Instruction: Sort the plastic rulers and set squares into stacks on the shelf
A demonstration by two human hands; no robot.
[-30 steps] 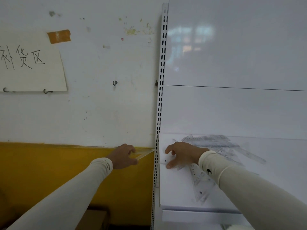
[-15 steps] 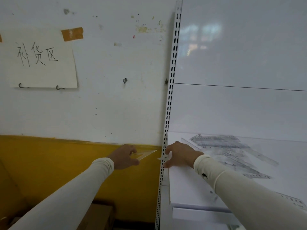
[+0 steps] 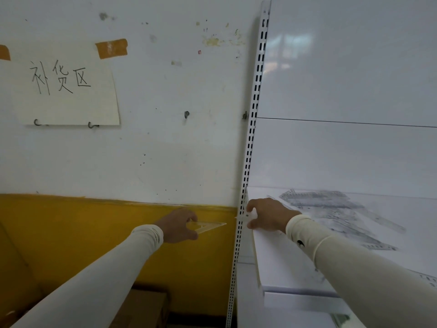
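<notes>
My left hand [image 3: 180,225] holds a clear set square [image 3: 208,226] flat in the air, left of the shelf, in front of the yellow wall band. My right hand [image 3: 267,217] sits at the left rear corner of the white shelf [image 3: 279,261] and pinches a small clear plastic piece [image 3: 246,216] whose tip pokes past the slotted upright. A loose heap of clear rulers and set squares [image 3: 335,211] lies spread over the shelf to the right of that hand. More rulers [image 3: 425,278] show at the right edge, partly hidden by my forearm.
A white slotted upright [image 3: 250,143] runs between the wall and the shelf back panel. A taped paper sign [image 3: 68,86] hangs on the wall at upper left. A cardboard box [image 3: 144,306] sits low by the yellow wall band.
The view has swung left and the shelf has shifted right in frame. My right hand slid to the shelf's left corner with a clear piece. The left hand still holds its set square.
</notes>
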